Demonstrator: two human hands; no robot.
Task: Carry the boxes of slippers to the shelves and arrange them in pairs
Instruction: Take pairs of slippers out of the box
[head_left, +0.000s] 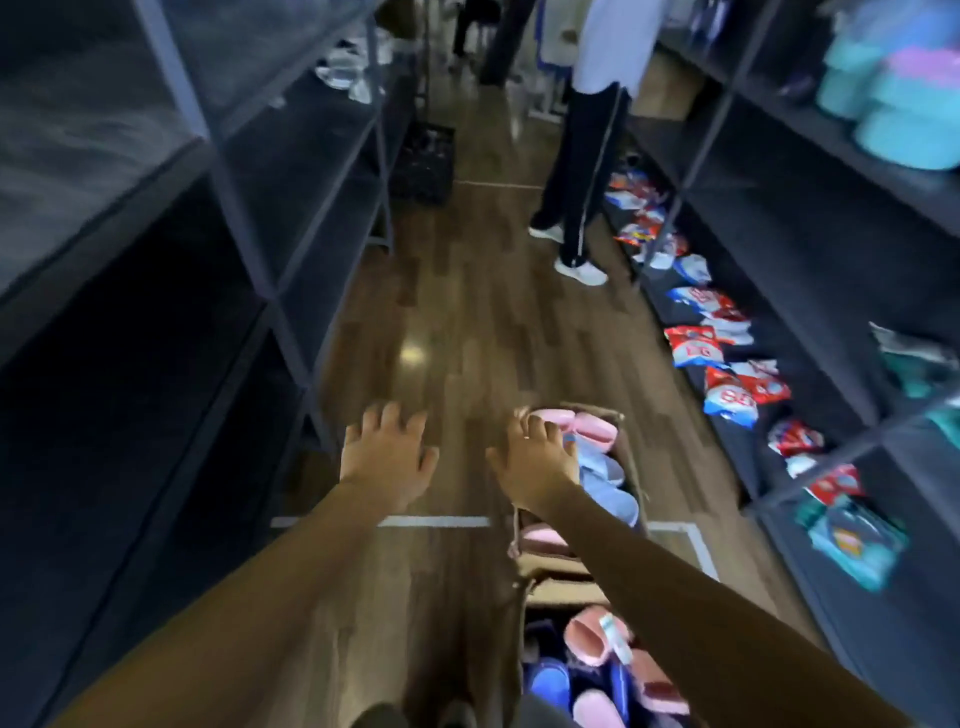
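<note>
Two cardboard boxes of slippers stand on the wooden floor of an aisle. The far box (631, 457) holds pink and light blue slippers (602, 475). The near box (524, 634) at the bottom holds pink and blue slippers (587, 636). My right hand (535, 457) reaches out over the left rim of the far box, fingers spread, touching or just above the slippers. Left of that box, my left hand (387, 454) hovers over bare floor with its fingers spread and holds nothing.
Dark metal shelves (249, 171) line the left side. The right shelves (810, 332) carry red and blue packets (727, 384) low down and teal items higher. A person (587, 171) stands ahead in the aisle. A black crate (423, 161) sits on the floor further back.
</note>
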